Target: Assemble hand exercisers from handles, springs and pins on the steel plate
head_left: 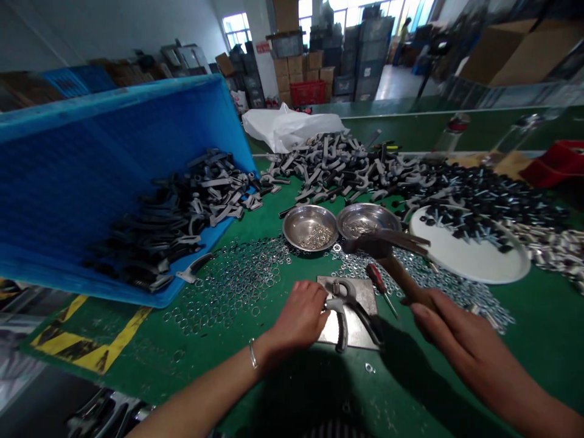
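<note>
My right hand is closed round the wooden handle of a claw hammer, whose head is raised above the metal plate. My left hand is closed on one end of a grey and black two-handled tool lying on that plate; its handles spread toward me. The fingertips are partly hidden. A red-handled screwdriver lies just right of the plate. Beyond it stand two steel bowls, a left bowl with small metal parts and a right bowl, partly behind the hammer head.
A large blue crate of grey and black handles lies tipped at the left. Loose rings cover the green table. A heap of handle parts is at the back. A white tray at the right holds black-headed bolts.
</note>
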Motion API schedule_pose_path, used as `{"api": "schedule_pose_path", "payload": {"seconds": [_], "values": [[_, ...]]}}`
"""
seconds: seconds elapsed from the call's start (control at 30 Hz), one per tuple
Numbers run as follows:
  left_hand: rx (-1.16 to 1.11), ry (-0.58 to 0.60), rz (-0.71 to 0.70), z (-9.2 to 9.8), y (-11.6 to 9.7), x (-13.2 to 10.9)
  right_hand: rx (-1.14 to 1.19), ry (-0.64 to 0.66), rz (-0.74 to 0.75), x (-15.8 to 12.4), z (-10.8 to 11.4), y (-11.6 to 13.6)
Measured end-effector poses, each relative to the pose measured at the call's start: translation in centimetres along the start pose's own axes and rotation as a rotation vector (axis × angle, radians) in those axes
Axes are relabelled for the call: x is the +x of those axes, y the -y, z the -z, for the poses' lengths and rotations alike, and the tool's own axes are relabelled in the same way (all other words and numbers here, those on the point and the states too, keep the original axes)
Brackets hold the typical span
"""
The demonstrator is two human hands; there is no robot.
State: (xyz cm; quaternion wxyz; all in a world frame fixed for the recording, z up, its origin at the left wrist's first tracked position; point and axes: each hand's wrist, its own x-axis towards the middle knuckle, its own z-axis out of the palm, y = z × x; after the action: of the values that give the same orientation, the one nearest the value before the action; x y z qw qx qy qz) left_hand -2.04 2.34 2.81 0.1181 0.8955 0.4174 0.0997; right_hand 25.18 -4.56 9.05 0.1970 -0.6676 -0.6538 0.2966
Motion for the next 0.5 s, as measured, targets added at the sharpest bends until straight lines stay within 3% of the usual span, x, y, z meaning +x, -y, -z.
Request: {"api": "schedule_pose_path", "payload": {"seconds": [0.17, 0.33, 0.5], "values": [[0.163, 0.103, -0.024, -0.3, -0.8, 0.7, -0.071, 0.226, -0.017, 2.6, -1.9, -0.2], [0.174, 0.166, 0.018, -0.1, -1.1, 1.3, -0.122, 0.177, -0.012, 2.9, -2.1, -1.2], [0.196, 0.142, 0.007, -0.4, -0.9, 1.6, -0.035, 0.265, -0.018, 0.7, -1.8, -2.2]]}}
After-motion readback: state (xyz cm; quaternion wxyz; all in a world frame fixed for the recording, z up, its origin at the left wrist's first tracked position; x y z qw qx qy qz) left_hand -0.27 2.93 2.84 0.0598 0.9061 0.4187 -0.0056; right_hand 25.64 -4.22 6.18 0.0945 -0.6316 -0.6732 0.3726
